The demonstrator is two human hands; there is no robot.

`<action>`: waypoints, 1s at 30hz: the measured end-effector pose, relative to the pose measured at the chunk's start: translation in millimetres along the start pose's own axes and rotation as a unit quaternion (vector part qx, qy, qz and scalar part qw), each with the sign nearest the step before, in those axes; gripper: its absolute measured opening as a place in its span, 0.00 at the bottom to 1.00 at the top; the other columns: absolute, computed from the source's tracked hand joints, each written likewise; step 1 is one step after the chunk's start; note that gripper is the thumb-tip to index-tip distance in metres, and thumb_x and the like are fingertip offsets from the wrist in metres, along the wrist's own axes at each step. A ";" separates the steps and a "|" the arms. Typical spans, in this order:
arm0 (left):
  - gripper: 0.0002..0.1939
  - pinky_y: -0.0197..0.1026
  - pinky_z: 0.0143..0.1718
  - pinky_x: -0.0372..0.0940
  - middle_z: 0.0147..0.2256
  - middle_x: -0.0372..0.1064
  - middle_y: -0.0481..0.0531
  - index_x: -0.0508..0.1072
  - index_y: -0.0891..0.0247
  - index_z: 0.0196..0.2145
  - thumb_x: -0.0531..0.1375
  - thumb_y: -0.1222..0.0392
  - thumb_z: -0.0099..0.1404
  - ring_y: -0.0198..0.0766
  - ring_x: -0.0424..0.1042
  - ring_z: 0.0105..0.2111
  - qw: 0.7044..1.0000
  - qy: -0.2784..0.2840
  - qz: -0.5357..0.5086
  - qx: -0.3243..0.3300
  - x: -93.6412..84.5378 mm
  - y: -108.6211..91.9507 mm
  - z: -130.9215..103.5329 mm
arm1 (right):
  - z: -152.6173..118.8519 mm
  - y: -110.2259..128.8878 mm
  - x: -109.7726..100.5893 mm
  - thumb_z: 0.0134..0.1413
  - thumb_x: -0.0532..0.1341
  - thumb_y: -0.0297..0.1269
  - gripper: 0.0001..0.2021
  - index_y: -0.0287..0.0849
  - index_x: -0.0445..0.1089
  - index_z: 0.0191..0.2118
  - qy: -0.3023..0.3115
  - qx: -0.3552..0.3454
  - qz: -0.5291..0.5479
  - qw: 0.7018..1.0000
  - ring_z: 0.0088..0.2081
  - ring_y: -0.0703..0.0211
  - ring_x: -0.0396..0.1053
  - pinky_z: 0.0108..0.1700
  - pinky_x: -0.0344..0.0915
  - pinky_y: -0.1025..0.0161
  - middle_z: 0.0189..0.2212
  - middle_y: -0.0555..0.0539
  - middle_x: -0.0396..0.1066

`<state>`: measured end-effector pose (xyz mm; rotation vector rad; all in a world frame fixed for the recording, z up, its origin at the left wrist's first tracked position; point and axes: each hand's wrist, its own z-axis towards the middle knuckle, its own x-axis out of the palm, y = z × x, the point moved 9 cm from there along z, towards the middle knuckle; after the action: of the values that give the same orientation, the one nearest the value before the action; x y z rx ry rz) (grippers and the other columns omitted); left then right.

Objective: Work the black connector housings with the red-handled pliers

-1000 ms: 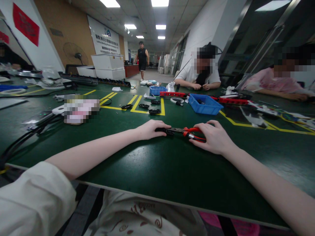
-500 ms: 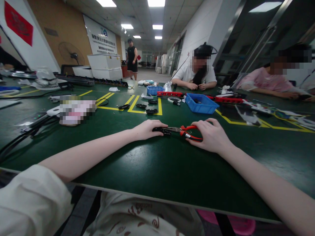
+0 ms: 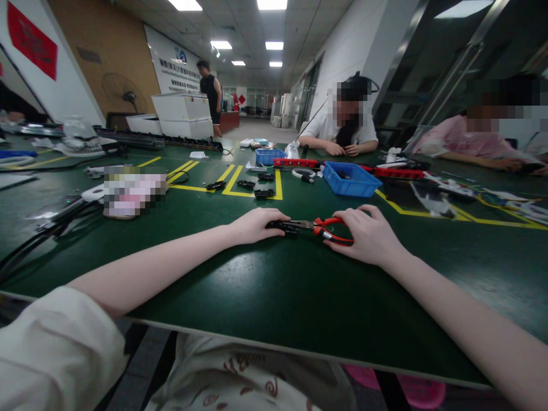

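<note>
Between thumb and fingers, my left hand (image 3: pixel 258 225) grips a small black plastic part (image 3: pixel 289 228) just above the table. My right hand (image 3: pixel 367 233) is wrapped around the red-and-black handles of long-nose pliers (image 3: pixel 322 226). The pliers' jaws point left and meet the black part near my left fingertips; whether they are clamped on it I cannot tell. Beyond my hands, several similar black parts (image 3: pixel 264 194) lie in and beside a yellow-taped square on the green table (image 3: pixel 240 308).
A blue bin (image 3: pixel 351 180) with dark pieces stands beyond my right hand, a smaller blue bin (image 3: pixel 269 156) farther back. Red strips (image 3: pixel 295 164) and a coiled white cable (image 3: pixel 303 174) lie nearby. A phone-like pink object (image 3: pixel 135 197) is at left. Two people sit across the table.
My hands, the black part and the pliers look almost unmoved. In the background, a standing person has shifted left, behind the white boxes.
</note>
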<state>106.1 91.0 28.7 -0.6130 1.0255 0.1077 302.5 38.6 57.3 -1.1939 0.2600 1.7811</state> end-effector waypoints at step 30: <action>0.22 0.50 0.59 0.69 0.55 0.76 0.59 0.72 0.64 0.60 0.65 0.62 0.69 0.46 0.76 0.55 1.000 -0.008 -0.009 -0.003 -0.3 -1.3 -0.2 | 0.3 -9.9 13.2 0.63 0.56 0.61 0.28 0.39 0.72 0.49 0.027 0.008 0.026 0.999 0.40 0.44 0.76 0.56 0.58 0.44 0.41 0.37 0.80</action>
<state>106.3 89.9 29.4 -0.6248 1.0038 0.1006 309.1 51.8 49.8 -1.2348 0.3377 1.7898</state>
